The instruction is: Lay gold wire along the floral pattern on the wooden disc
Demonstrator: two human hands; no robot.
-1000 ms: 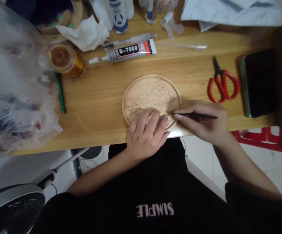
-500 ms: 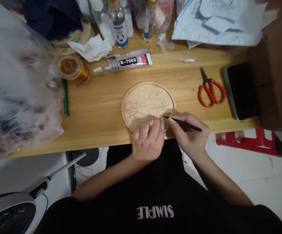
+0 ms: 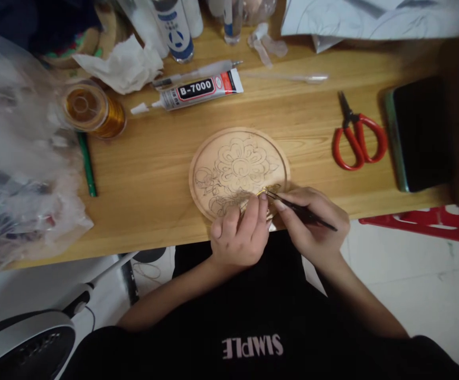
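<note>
A round wooden board point(image 3: 239, 164) with a pencilled flower design lies near the table's front edge. Over its lower edge rests my left hand point(image 3: 242, 232), fingers bent and pressed together around gold wire point(image 3: 269, 189). My right hand point(image 3: 316, 219) pinches dark, thin tweezers point(image 3: 304, 210) at the board's lower right. The tweezer tips are at the wire, beside my left fingertips. Where the wire runs under my left fingers is hidden.
Behind the board lie a B-7000 glue tube point(image 3: 199, 89), a pen and a dropper point(image 3: 312, 78). Red-handled scissors point(image 3: 358, 137) and a phone point(image 3: 421, 134) are at the right. A wire spool point(image 3: 94, 110), green pencil point(image 3: 87, 166) and plastic bag point(image 3: 27, 158) stand left.
The view has moved closer to the table. The tweezers' two prongs now show apart, and more gold wire is visible at their tips. Both hands stay almost in place on the board.
</note>
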